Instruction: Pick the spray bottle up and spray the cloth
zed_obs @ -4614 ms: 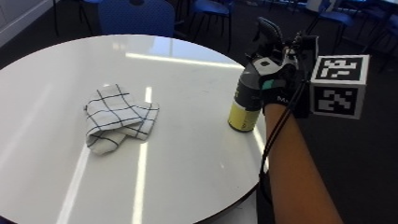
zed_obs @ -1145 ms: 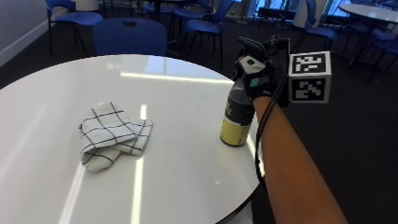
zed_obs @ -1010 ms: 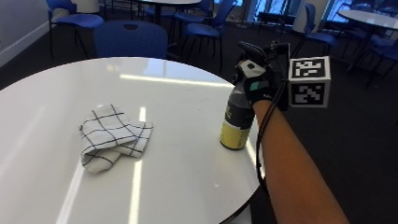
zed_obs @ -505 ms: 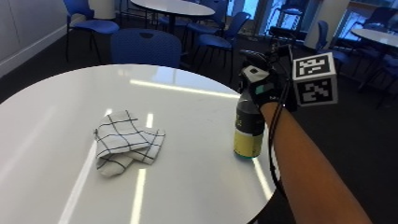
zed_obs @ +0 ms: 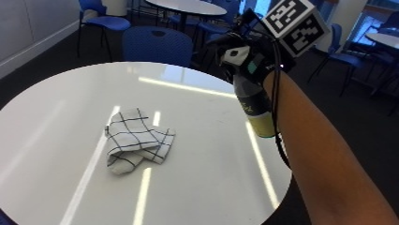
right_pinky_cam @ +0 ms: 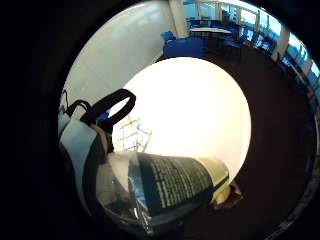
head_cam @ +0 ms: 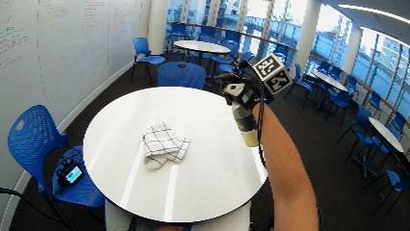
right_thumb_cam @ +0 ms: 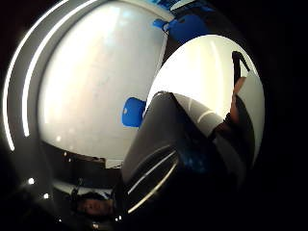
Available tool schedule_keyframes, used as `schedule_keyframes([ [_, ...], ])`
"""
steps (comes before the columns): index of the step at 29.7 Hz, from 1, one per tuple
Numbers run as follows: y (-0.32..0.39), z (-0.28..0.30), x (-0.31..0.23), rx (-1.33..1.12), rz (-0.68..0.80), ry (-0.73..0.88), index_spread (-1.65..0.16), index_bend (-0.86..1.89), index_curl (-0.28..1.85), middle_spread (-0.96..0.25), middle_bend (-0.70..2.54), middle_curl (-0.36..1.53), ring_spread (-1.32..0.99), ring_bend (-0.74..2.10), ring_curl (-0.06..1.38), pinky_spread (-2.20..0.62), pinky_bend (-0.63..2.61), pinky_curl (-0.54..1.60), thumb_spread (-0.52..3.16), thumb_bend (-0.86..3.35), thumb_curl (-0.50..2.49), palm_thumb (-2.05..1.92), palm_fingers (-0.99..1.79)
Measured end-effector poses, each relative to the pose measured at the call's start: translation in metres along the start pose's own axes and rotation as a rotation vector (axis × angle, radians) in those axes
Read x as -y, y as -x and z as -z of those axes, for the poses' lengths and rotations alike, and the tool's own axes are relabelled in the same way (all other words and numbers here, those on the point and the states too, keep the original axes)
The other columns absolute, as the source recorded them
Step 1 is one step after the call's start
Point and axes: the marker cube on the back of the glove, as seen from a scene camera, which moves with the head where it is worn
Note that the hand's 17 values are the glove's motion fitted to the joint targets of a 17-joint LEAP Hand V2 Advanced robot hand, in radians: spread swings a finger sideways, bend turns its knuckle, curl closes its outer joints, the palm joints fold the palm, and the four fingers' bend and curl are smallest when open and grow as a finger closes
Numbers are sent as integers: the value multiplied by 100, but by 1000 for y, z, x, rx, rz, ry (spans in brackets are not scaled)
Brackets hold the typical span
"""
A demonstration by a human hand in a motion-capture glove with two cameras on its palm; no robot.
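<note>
The gloved right hand (zed_obs: 246,58) was curled round the top of the spray bottle (zed_obs: 257,110), holding it tilted, clear of the round white bench (zed_obs: 56,122) above its right edge. The checked cloth (zed_obs: 134,140) lay crumpled on the bench, well left of the bottle.

A round white desk (head_cam: 192,192) stands on dark carpet (head_cam: 115,91) — blue chairs (head_cam: 181,74) ring it and the far tables (head_cam: 202,46). A whiteboard wall (head_cam: 57,48) runs along the left; tall windows (head_cam: 282,19) — bright with daylight — line the far right.
</note>
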Motion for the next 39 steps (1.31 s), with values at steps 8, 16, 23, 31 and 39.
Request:
schedule_keyframes([
  [8,12,0,3,-204,14,47,-30,36,68,-20,71,54,-16,60,46,-23,36,41,20,-3,79,97,137],
  [16,18,-9,3,-287,4,115,-30,37,68,-20,71,54,-16,61,46,-24,36,41,20,-3,79,96,137],
  [23,24,-23,6,-443,11,192,-30,38,68,-20,71,53,-16,61,46,-25,37,40,19,-3,80,96,137],
  [31,40,-61,8,-724,45,403,-30,38,68,-20,71,53,-16,61,46,-25,38,40,19,-3,80,96,137],
  [39,44,-108,1,-962,103,507,-30,39,68,-20,71,53,-16,61,46,-25,38,40,19,-3,80,96,137],
])
